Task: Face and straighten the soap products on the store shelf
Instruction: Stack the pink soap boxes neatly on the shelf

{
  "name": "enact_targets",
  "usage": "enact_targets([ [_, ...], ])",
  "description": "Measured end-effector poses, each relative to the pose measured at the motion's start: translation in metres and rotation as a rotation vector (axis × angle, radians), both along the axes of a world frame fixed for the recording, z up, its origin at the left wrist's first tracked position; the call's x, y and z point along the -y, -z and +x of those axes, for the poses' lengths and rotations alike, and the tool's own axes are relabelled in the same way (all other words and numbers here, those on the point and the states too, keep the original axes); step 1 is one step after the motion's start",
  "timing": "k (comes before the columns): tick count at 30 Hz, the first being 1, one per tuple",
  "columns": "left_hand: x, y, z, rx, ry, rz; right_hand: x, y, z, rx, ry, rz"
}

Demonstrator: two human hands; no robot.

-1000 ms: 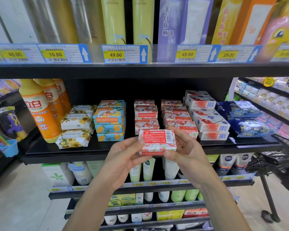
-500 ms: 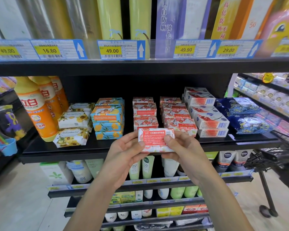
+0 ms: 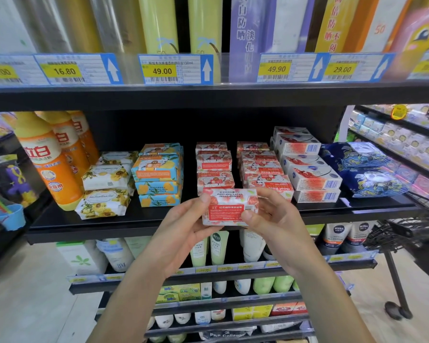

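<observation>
A red and white pomegranate soap box [image 3: 229,206] is held in front of the black shelf [image 3: 144,219], just below the red soap stacks [image 3: 214,167]. My left hand [image 3: 183,229] grips its left end and my right hand [image 3: 275,219] pinches its right end. The box's red label faces me and the print on its top face reads upside down. More red goat soap boxes [image 3: 263,169] stand behind my right hand. Blue and orange soap boxes [image 3: 159,174] and yellow flowered soap packs [image 3: 104,191] sit to the left.
Orange detergent bottles [image 3: 50,159] stand at the shelf's left end. White and red boxes [image 3: 310,169] and blue patterned packs [image 3: 367,169] fill the right end. The upper shelf edge carries price tags [image 3: 174,69]. Tubes [image 3: 216,246] line the lower shelves. A black cart [image 3: 404,233] stands at right.
Both hands have turned the box, so its red label side now tilts toward me. The view has shifted slightly closer to the shelf.
</observation>
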State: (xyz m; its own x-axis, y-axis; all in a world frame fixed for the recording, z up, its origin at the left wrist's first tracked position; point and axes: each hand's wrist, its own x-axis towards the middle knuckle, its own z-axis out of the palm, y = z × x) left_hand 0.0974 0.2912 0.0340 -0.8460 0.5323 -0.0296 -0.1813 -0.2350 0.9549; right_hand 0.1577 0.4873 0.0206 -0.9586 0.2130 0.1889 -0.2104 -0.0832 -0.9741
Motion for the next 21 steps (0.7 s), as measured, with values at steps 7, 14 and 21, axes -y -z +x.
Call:
enact_targets([
  [7,-0.002,0.001,-0.003,0.02,-0.036,-0.001,-0.003,-0.001,0.0,-0.027,-0.024,0.047],
  [14,-0.002,0.006,-0.001,-0.037,-0.075,0.032,0.001,-0.001,-0.002,0.115,-0.081,-0.076],
  [21,-0.001,0.012,0.001,-0.037,-0.072,0.055,0.007,-0.005,-0.001,0.194,-0.062,-0.121],
])
